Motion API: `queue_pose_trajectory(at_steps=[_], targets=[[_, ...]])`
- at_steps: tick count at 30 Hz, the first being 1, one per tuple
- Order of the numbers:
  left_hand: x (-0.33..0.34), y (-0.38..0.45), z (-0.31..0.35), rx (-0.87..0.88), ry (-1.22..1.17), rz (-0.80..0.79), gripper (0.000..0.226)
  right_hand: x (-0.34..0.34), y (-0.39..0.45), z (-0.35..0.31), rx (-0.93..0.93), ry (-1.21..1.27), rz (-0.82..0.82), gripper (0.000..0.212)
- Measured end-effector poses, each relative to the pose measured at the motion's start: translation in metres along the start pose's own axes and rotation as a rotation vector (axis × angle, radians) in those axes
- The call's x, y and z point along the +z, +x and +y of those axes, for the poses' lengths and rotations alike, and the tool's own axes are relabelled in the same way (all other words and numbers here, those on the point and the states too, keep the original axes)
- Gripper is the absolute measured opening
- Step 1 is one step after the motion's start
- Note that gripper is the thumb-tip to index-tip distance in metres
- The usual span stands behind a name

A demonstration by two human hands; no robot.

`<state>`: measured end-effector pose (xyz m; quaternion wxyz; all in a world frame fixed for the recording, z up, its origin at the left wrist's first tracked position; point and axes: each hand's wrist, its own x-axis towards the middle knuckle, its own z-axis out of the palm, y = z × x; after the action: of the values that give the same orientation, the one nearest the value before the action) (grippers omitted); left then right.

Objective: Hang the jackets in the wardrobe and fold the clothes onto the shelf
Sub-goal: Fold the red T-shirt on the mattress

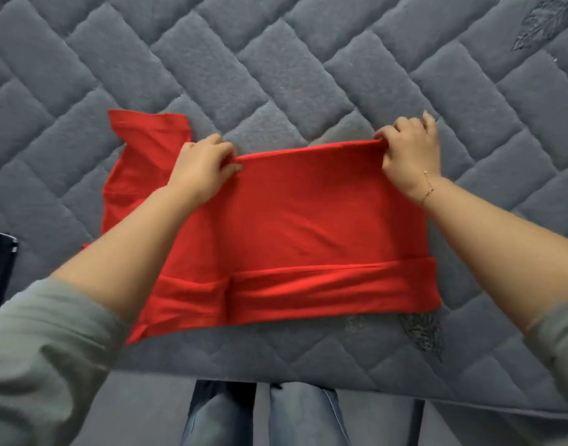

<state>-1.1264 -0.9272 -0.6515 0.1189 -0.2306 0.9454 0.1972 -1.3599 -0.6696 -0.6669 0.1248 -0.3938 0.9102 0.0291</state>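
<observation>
on the grey quilted mattress (276, 75), both hands' fingers (226, 162) pinch the red shirt's (308, 220) folded far edge.

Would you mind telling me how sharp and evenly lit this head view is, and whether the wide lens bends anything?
Head view: light soft and even, no glare; red garment and both hands, left and right, fairly sharp; grey sleeves at the corners soft; quilted mattress lines bow toward the edges.

My grey-green sleeves (34, 349) are pushed up past the forearms; a thin gold bracelet (428, 192) circles my right wrist, blue jeans (305, 413) below
</observation>
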Motion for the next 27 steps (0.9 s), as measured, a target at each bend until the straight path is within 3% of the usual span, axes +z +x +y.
queue_pose_trajectory(at_steps=[3, 7, 9, 12, 14, 18, 21, 24, 27], targets=[[-0.012, -0.042, 0.009, 0.128, -0.067, 0.126, 0.013, -0.008, -0.04, 0.008, 0.023, 0.074, 0.117, 0.026], [0.003, -0.1, 0.023, 0.166, -0.089, 0.165, 0.013, -0.004, -0.117, 0.012, 0.064, 0.183, 0.208, 0.029], [0.019, -0.12, 0.029, 0.158, -0.094, 0.118, 0.014, 0.008, -0.146, 0.012, 0.093, 0.178, 0.153, 0.03], [0.042, -0.135, 0.038, 0.127, -0.135, -0.135, 0.035, 0.023, -0.165, 0.0, 0.204, 0.185, -0.032, 0.039], [0.046, -0.137, 0.041, 0.118, -0.22, -0.141, 0.038, 0.023, -0.168, -0.017, 0.284, 0.246, -0.078, 0.047], [0.02, -0.124, 0.028, -0.083, -0.482, 0.227, 0.022, 0.009, -0.159, -0.07, 0.26, 0.445, 0.059, 0.046], [-0.004, -0.098, -0.013, -0.329, -0.53, 0.374, 0.023, 0.004, -0.138, -0.128, 0.172, 0.786, 0.006, 0.035], [-0.011, -0.064, -0.058, -0.516, -0.493, 0.277, 0.039, 0.011, -0.113, -0.195, 0.224, 0.956, -0.155, 0.02], [-0.006, -0.031, -0.08, -0.565, -0.371, 0.03, 0.062, 0.022, -0.085, -0.25, 0.512, 1.15, -0.339, 0.029]])
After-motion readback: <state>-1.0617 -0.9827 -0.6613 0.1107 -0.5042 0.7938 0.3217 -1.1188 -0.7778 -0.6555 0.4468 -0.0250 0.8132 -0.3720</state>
